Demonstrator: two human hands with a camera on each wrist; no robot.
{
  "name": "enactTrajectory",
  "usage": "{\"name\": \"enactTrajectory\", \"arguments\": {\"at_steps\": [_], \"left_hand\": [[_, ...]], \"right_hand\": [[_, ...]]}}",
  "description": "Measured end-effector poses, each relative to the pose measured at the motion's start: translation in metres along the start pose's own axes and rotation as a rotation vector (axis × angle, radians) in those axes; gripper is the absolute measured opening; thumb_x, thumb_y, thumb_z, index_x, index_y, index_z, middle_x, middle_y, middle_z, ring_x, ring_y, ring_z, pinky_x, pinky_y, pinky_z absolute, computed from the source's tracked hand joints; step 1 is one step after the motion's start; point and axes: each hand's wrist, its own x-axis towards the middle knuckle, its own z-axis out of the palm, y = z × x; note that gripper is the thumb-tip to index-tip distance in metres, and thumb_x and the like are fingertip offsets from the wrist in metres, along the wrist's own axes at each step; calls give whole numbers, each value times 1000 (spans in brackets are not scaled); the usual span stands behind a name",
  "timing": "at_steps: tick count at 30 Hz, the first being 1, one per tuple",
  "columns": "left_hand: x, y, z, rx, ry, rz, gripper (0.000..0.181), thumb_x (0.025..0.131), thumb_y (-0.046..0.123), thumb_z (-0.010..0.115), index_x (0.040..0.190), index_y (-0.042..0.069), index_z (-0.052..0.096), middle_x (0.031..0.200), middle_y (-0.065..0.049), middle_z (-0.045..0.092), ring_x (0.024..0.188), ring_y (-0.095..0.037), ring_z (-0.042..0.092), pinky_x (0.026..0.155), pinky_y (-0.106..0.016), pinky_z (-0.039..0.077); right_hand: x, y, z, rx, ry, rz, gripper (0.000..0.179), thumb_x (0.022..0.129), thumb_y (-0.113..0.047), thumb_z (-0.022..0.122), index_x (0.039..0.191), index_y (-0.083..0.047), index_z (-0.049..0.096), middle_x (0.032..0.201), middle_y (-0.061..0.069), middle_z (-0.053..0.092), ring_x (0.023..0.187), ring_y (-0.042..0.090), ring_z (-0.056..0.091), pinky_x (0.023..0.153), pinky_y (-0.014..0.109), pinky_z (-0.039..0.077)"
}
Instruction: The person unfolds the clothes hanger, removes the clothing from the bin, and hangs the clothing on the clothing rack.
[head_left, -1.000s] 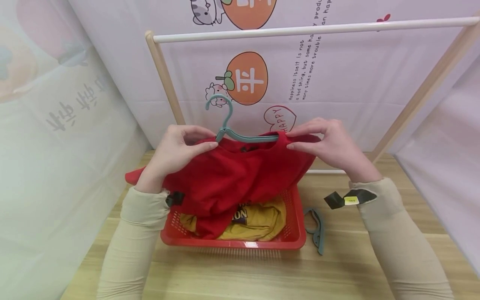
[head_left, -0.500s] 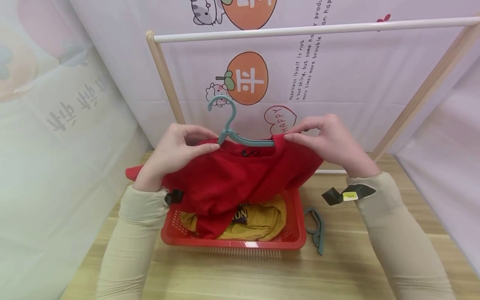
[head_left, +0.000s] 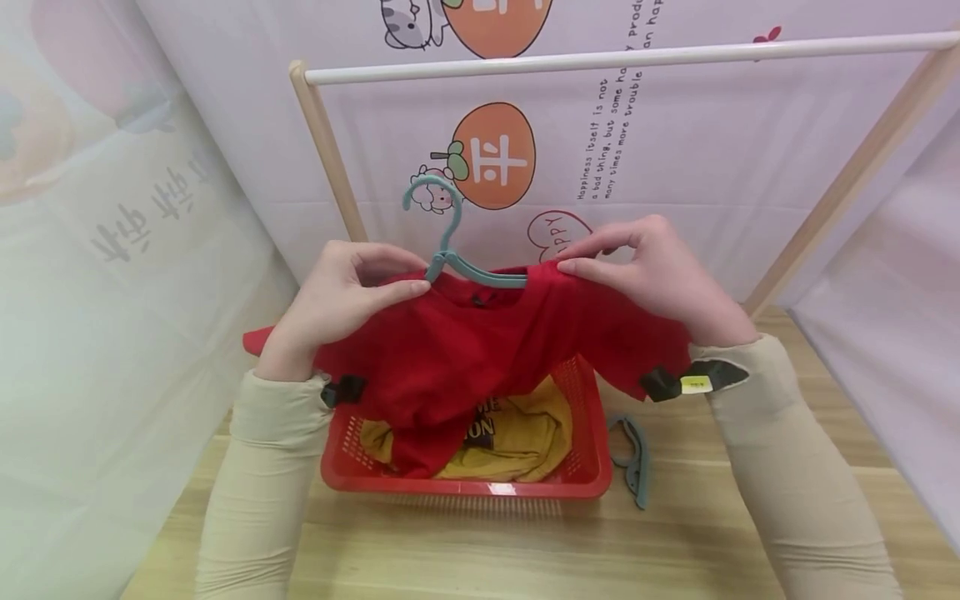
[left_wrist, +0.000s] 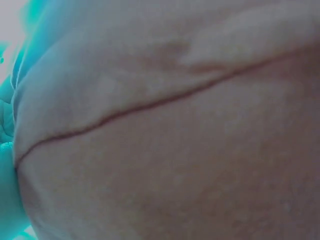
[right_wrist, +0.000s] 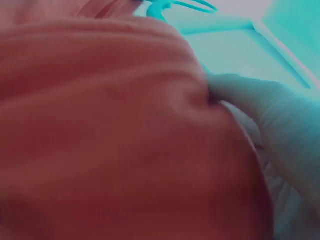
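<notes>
A red T-shirt hangs between both hands over the basket, in the head view. The teal hanger sits in its neck opening, hook upward; its right arm runs under the fabric. My left hand pinches the left side of the collar together with the hanger's left arm, thumb in front. With thumb and fingers, my right hand pinches the right shoulder beside the collar. In the right wrist view the thumb presses against the red cloth. Close-up skin with a crease fills most of the left wrist view.
The red plastic basket stands below the shirt and holds a yellow printed garment. A folded teal hanger lies to its right on the wooden table. Behind rises a rack with a white rail and wooden posts.
My right hand has moved slightly left and up with the shoulder, and the right sleeve now spreads down toward the wrist. The hanger's hook has shifted a little left and up.
</notes>
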Motion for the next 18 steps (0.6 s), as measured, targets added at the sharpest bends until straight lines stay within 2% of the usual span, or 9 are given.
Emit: {"name": "enactTrajectory", "arguments": {"at_steps": [2,5,8,12,18], "left_hand": [[-2,0,-6,13,28,3,26,92,24,80,114,10,77,100,-1,76,90,-18,73,80,-31,59],[-5,0,-15,15,77,6,25,92,22,80,113,9,78,98,-2,76,88,-19,73,78,-30,60],[-7,0,-26,11,122,3,24,91,19,80,112,7,78,97,-4,76,87,-20,73,76,-28,59],[-10,2,-38,1,167,-8,23,90,16,80,111,6,78,96,-4,76,87,-18,73,76,-25,59],[-14,4,-51,-22,208,-16,22,89,11,80,110,4,78,95,-3,77,84,-16,73,75,-24,58]], "right_hand": [[-4,1,-7,23,-9,89,26,91,-41,78,114,-30,80,102,-6,75,96,17,63,73,28,56],[-11,6,-18,93,18,182,32,89,-40,80,118,-25,79,105,0,75,95,23,67,70,30,60],[-15,15,-26,117,44,192,32,90,-34,81,118,-18,79,102,4,76,89,24,71,73,27,59],[-22,25,-36,137,66,223,32,92,-31,79,117,-12,78,96,3,76,78,25,74,66,32,62],[-29,34,-59,210,202,247,29,95,-24,76,120,-11,77,93,-2,76,75,18,74,61,28,61]]}}
